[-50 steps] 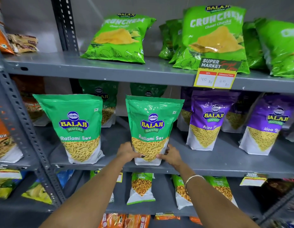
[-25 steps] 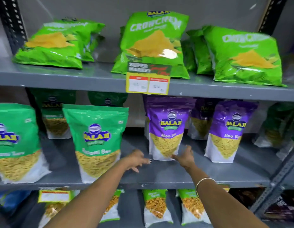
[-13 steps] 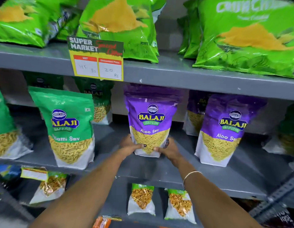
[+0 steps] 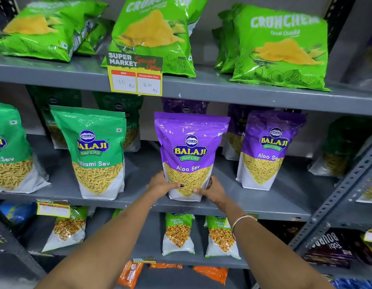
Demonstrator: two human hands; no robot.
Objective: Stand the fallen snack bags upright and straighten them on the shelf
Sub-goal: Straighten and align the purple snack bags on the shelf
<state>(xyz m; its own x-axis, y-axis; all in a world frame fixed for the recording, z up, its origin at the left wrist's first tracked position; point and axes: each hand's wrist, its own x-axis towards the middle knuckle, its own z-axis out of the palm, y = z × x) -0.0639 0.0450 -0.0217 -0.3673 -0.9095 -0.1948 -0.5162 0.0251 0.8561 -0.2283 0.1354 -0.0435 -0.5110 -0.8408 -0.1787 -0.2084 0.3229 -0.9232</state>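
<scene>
While both forearms reach up from below, the left hand (image 4: 161, 185) and right hand (image 4: 213, 189) clasp the base of an upright purple Aloo Sev bag (image 4: 190, 155) at the middle shelf (image 4: 253, 202) front edge. A green Ratlami Sev bag (image 4: 96, 152) stands left, another purple bag (image 4: 268, 149) right; more bags crowd behind.

the purple aloo sev bag (image 4: 190, 151) is glossy plastic film with sheen near its top. the green ratlami sev bag (image 4: 96, 151) looks the same. the crunchem bags (image 4: 281, 49) are shiny, crinkled foil-like plastic. the shelf (image 4: 253, 94) is matt grey painted metal. the price tag (image 4: 135, 77) is printed paper or card.
</scene>
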